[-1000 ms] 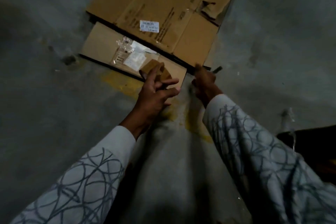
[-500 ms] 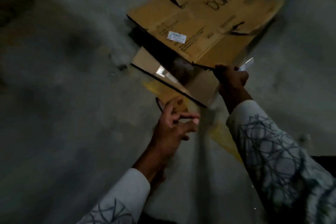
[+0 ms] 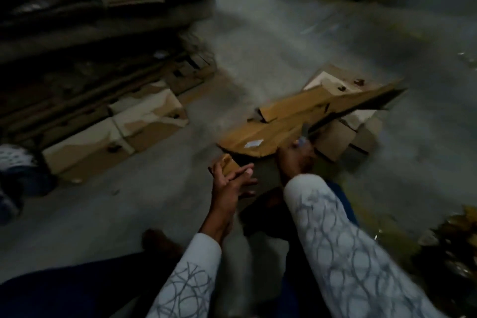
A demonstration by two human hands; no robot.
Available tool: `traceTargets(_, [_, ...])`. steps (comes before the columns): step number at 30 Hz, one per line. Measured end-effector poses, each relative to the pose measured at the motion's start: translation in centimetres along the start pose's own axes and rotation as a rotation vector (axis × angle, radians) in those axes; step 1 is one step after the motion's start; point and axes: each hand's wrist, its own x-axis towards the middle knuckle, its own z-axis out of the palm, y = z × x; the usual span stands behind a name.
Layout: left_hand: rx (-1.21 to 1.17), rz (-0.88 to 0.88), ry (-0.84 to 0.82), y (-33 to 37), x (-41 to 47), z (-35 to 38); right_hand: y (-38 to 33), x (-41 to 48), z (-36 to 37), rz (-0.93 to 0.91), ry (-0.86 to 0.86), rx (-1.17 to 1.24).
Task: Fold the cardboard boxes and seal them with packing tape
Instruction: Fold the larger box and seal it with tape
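The flattened box (image 3: 284,124) was matt brown cardboard with a white paper label (image 3: 253,143). The floor (image 3: 271,41) looked like dull grey concrete, and the sleeve (image 3: 335,245) was printed cloth.

A single wide-angle view looks from the person's head forward and steeply down at the concrete floor (image 3: 258,54). The flattened cardboard box (image 3: 278,126) sits near mid-frame. The left hand (image 3: 229,183) and right hand (image 3: 294,160) reach close below it, and stacked cardboard (image 3: 103,20) lies left and beyond. The frame is blurred.
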Motion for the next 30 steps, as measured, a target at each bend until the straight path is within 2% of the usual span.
traceTargets(5, [0.007, -0.012, 0.103, -1.2, -6.9, -6.8, 8.6, -13.7, -0.8, -0.258, -0.225, -0.06])
traceTargets(8, [0.037, -0.106, 0.117, -3.0, -9.2, -9.5, 10.0, -19.4, -2.5, -0.344, -0.387, -0.149])
traceTargets(10, [0.064, -0.173, 0.126, -4.3, -9.8, -10.6, 10.8, -21.2, -3.4, -0.403, -0.42, -0.229])
traceTargets(14, [-0.003, -0.302, 0.13, -5.0, -10.0, -10.9, 10.2, -22.2, -4.5, -0.464, -0.36, -0.431])
traceTargets(18, [-0.09, -0.347, 0.06, -5.2, -8.6, -9.5, 10.0, -22.4, -5.1, -0.534, -0.297, -0.403])
traceTargets(24, [0.015, -0.281, 0.018, -6.2, -6.1, -7.2, 10.6, -22.9, -4.8, -0.768, -0.268, -0.414])
traceTargets(30, [0.133, -0.162, 0.034, -7.3, -3.7, -6.8, 10.9, -23.5, -3.8, -0.889, -0.169, -0.45])
